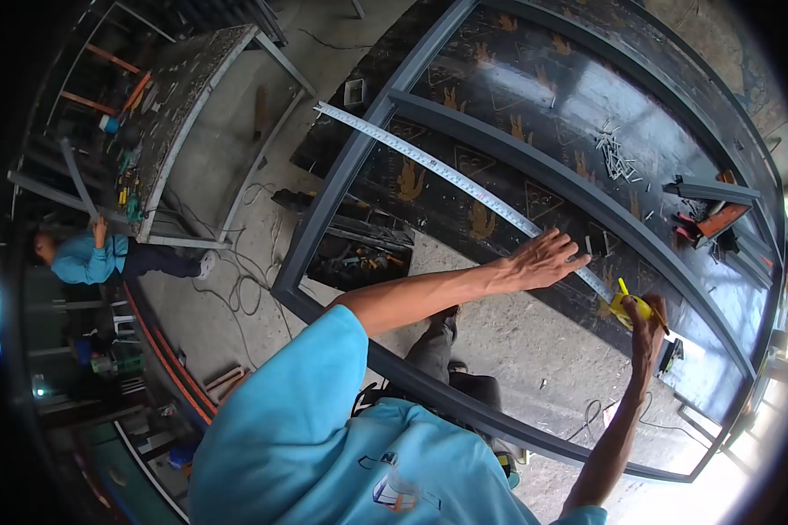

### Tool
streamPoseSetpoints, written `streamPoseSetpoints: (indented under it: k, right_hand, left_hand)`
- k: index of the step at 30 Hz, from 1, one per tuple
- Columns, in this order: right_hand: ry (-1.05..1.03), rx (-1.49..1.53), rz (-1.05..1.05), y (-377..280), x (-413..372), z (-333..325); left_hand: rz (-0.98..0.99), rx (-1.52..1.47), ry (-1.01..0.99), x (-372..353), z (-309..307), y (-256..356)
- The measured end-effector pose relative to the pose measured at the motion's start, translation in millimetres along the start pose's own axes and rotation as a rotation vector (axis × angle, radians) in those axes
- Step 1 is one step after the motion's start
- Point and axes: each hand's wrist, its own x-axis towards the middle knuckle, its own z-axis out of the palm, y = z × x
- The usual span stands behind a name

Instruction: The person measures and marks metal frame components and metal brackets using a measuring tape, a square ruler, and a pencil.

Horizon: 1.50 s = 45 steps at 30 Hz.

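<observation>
I saw a grey concrete floor (508,337) strewn with cables (241,297), a tool-cluttered workbench (184,87) at upper left, a person in blue (83,258) beside it, and daylight glaring in at lower right.

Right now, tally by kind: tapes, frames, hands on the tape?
Tape: 1
Frame: 1
Hands on tape: 2 (left hand flat on blade, right hand gripping case)
Total: 4

One wide-angle camera, worn on the head, looks forward and steeply down at the metal frame (324,208) within arm's reach.
</observation>
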Motion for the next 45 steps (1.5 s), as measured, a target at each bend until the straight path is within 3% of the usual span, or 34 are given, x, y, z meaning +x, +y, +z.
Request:
streamPoseSetpoints:
  k: [6,8,11,13,25,35,45]
  right_hand:
    - [0.015,-0.062,0.030,14.3,85.6,-30.1]
    - [0.004,-0.103,0.028,26.5,106.0,-39.0]
    - [-0.014,-0.104,0.048,37.0,126.9,-47.4]
    - [-0.009,-0.157,-0.022,35.0,131.5,-46.2]
    - [0.019,-0.092,0.028,76.4,140.2,-66.0]
    - [0.034,-0.102,-0.065,84.6,166.0,-63.5]
    - [0.006,-0.158,-0.015,78.6,171.2,-67.3]
  left_hand:
    - [-0.015,0.017,0.178,80.5,39.2,-25.8]
    - [-0.042,-0.059,0.092,97.0,49.4,-27.2]
    - [-0.035,-0.008,0.198,109.3,71.8,-31.0]
    - [-0.063,-0.011,0.172,109.6,75.3,-31.3]
    - [-0.104,-0.052,0.011,123.0,100.5,-21.0]
    - [-0.103,0.002,0.256,161.6,120.6,3.2]
    - [-0.129,0.000,0.173,196.8,136.9,36.3]
